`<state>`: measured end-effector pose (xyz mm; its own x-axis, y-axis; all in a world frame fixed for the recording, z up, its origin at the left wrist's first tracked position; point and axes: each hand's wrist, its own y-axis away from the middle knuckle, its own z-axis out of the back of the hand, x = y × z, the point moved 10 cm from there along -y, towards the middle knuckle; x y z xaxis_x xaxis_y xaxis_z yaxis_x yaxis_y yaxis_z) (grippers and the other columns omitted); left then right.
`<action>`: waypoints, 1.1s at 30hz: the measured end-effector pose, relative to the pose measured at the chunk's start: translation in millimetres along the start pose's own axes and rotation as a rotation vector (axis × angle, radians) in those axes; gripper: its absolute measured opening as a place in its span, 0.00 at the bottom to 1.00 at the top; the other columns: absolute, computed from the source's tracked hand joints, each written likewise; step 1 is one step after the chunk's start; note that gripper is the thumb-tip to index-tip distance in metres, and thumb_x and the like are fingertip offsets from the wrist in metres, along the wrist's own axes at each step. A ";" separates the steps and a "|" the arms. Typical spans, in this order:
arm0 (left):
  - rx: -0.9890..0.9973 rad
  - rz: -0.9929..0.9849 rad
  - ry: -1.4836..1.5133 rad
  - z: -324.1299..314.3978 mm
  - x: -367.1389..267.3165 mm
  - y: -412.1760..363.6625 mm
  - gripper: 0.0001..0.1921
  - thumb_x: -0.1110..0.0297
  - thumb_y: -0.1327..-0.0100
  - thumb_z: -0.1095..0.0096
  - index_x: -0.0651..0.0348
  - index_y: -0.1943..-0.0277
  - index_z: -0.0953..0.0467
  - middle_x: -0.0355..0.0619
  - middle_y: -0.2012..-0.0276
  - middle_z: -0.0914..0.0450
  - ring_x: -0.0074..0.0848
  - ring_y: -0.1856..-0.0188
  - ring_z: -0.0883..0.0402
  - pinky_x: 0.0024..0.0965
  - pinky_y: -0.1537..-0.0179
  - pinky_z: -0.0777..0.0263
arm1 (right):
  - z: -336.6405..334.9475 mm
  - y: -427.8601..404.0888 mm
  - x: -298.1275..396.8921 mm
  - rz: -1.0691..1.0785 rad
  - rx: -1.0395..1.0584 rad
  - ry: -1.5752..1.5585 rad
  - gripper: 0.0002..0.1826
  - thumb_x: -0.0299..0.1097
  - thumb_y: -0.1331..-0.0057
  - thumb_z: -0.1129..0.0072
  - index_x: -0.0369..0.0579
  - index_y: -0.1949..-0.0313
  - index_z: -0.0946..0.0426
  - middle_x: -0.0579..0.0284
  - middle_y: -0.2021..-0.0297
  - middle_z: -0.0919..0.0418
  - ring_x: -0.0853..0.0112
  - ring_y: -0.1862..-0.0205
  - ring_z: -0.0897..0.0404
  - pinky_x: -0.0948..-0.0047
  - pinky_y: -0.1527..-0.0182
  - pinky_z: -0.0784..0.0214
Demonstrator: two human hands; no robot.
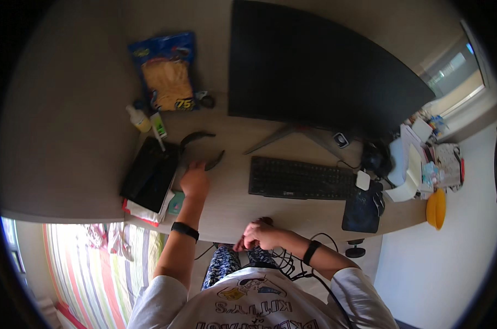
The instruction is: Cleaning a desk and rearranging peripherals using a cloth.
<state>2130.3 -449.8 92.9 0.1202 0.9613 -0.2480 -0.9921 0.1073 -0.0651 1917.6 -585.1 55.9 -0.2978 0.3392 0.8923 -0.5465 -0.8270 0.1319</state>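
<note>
My left hand is over the left part of the desk, its fingertips at one end of a dark curved strip. A second dark curved strip lies just beyond it; whether the two are joined is hidden. My fingers on that side are too blurred to show a grip. At the desk's front edge, my right hand is curled around a reddish-brown object. Most of that object is covered by the fingers, so its kind is unclear.
A black tablet-like slab lies on papers at left, near a bottle and a blue snack bag. A monitor stands behind a keyboard. Mouse pad and yellow bowl are right; a cable hangs by my lap.
</note>
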 end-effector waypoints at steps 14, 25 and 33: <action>-0.170 -0.125 0.243 -29.9 -63.6 120.9 0.18 0.67 0.37 0.44 0.56 0.44 0.28 0.52 0.53 0.27 0.47 0.53 0.24 0.45 0.56 0.26 | 270.8 165.6 -16.8 -0.176 -1.154 0.099 0.23 0.11 0.44 0.51 0.46 0.51 0.27 0.61 0.59 0.21 0.71 0.53 0.19 0.77 0.55 0.29; -0.134 -0.125 0.069 -40.9 -73.2 120.2 0.18 0.66 0.36 0.48 0.62 0.45 0.28 0.54 0.58 0.26 0.49 0.55 0.26 0.47 0.54 0.28 | 301.9 63.6 -124.2 -0.127 -0.874 0.545 0.16 0.19 0.53 0.40 0.49 0.63 0.20 0.59 0.56 0.19 0.55 0.49 0.24 0.61 0.50 0.29; -0.101 -0.112 0.080 -40.7 -73.4 115.6 0.18 0.66 0.36 0.48 0.62 0.45 0.28 0.54 0.61 0.26 0.48 0.57 0.26 0.47 0.57 0.28 | 320.7 184.3 -153.5 -0.595 -0.933 0.486 0.14 0.17 0.51 0.43 0.48 0.65 0.22 0.56 0.62 0.20 0.54 0.54 0.22 0.60 0.56 0.29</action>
<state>2008.2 -518.3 64.3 0.2364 0.9211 -0.3092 -0.9641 0.1826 -0.1929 2113.6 -933.4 81.7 0.0392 0.8557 0.5160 -0.9932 0.0901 -0.0741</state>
